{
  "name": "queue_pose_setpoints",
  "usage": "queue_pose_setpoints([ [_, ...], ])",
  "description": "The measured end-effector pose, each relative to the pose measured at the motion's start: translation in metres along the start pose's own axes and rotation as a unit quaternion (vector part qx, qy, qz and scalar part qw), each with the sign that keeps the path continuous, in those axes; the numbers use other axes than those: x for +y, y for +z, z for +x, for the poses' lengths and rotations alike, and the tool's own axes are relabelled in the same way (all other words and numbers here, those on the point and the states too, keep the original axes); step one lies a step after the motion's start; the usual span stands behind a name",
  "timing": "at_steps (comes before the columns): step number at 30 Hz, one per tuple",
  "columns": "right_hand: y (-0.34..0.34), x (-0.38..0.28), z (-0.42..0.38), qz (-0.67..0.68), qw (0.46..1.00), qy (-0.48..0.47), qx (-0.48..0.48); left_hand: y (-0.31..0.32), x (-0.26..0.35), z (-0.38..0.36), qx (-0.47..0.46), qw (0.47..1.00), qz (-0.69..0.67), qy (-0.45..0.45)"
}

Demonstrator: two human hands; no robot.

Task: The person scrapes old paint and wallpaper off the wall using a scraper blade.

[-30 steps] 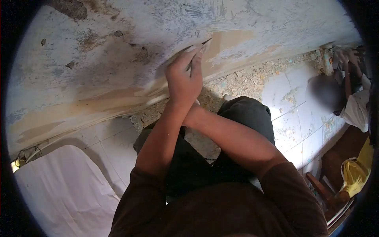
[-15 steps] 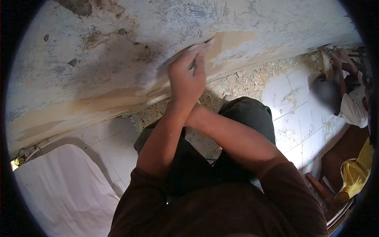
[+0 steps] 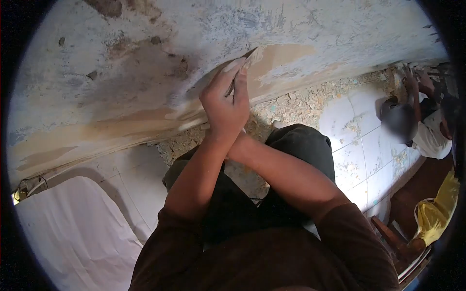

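My left hand [image 3: 225, 99] is raised against the wall [image 3: 204, 29], its fingers closed round a thin scraper [image 3: 251, 53]. The scraper's dark pointed edge rests on the wall, at the border of a bare tan patch [image 3: 286, 56]. My right forearm [image 3: 286, 167] crosses behind my left wrist. Of my right hand [image 3: 236, 149] only the part near the wrist shows; its fingers are hidden. A small pale bit of something sticks out beside the crossed wrists, too small to name.
Flaked paint and plaster debris [image 3: 298, 104] lies along the wall's foot on white tiles [image 3: 352, 160]. A white sheet [image 3: 77, 228] covers something at left. At right another person [image 3: 432, 131] crouches by the wall, near a yellow plastic bag [image 3: 432, 218] and brown wooden furniture [image 3: 400, 242].
My left hand, blurred before, is now sharper and has shifted slightly left, with the scraper's tip showing more clearly. The view has moved a little. My right arm stays crossed behind.
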State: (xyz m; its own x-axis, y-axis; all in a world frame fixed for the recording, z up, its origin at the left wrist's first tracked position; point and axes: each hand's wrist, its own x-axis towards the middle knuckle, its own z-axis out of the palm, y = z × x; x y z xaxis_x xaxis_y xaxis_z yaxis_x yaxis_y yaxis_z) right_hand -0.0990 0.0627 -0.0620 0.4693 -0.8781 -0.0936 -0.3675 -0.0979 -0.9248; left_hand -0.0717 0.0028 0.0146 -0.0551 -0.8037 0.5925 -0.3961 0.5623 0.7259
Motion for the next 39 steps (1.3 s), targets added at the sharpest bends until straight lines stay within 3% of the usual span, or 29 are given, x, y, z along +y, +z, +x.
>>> queue_pose_setpoints([
  [2,0.001,0.003,0.000,-0.004,0.998,-0.039,-0.056,0.001,-0.003,0.000,-0.007,1.000,0.006,0.004],
  [6,0.003,0.009,0.004,-0.039,0.998,-0.026,-0.031,0.002,-0.004,0.001,-0.031,0.998,0.047,0.017],
  [8,0.011,0.005,-0.002,0.131,0.986,-0.049,0.090,-0.004,0.003,-0.001,-0.006,1.000,0.023,0.001],
  [9,0.003,0.004,-0.001,0.131,0.986,-0.050,0.092,-0.001,0.003,0.001,-0.006,1.000,0.023,0.002],
  [11,-0.010,0.000,0.000,0.050,0.989,-0.048,-0.132,0.000,0.000,0.002,-0.001,1.000,0.016,-0.001],
  [12,-0.009,-0.002,0.001,0.054,0.988,-0.050,-0.133,0.001,-0.002,0.003,-0.003,1.000,0.019,-0.002],
  [14,-0.008,-0.003,0.002,-0.019,0.999,-0.021,0.023,0.004,-0.006,0.004,-0.022,0.997,0.053,0.047],
  [15,0.002,0.003,0.003,-0.022,0.999,-0.019,0.020,0.001,-0.004,0.002,-0.019,0.997,0.052,0.044],
  [17,0.026,0.021,0.009,0.151,0.981,-0.066,0.101,-0.003,0.003,0.001,-0.003,0.998,0.054,0.012],
  [18,0.022,0.024,0.008,0.151,0.981,-0.067,0.106,0.001,0.002,0.003,-0.006,0.999,0.052,0.015],
  [20,0.021,0.028,0.001,0.079,0.988,-0.126,0.031,0.005,-0.001,0.003,-0.003,0.999,0.044,0.015],
  [23,0.029,0.038,0.011,0.050,0.990,-0.131,0.024,0.006,-0.002,0.003,-0.017,0.996,0.065,0.052],
  [26,0.040,0.045,0.007,-0.003,0.991,-0.136,0.012,-0.003,0.004,0.001,-0.006,0.998,0.067,0.012],
  [33,0.039,0.072,0.014,-0.115,0.980,-0.164,-0.001,0.007,-0.003,0.002,-0.021,0.996,0.060,0.055],
  [35,0.054,0.070,0.006,-0.147,0.975,-0.165,0.000,0.001,0.001,-0.001,0.008,0.999,0.045,-0.023],
  [36,0.054,0.077,0.002,-0.158,0.974,-0.165,0.000,0.003,0.004,-0.001,0.001,0.999,0.045,-0.026],
  [38,0.048,0.089,0.008,-0.189,0.966,-0.175,-0.006,0.010,0.005,0.009,-0.100,0.990,0.098,0.008],
  [39,0.049,0.085,0.012,-0.196,0.965,-0.175,-0.009,0.010,-0.005,0.007,-0.093,0.991,0.095,0.008],
])
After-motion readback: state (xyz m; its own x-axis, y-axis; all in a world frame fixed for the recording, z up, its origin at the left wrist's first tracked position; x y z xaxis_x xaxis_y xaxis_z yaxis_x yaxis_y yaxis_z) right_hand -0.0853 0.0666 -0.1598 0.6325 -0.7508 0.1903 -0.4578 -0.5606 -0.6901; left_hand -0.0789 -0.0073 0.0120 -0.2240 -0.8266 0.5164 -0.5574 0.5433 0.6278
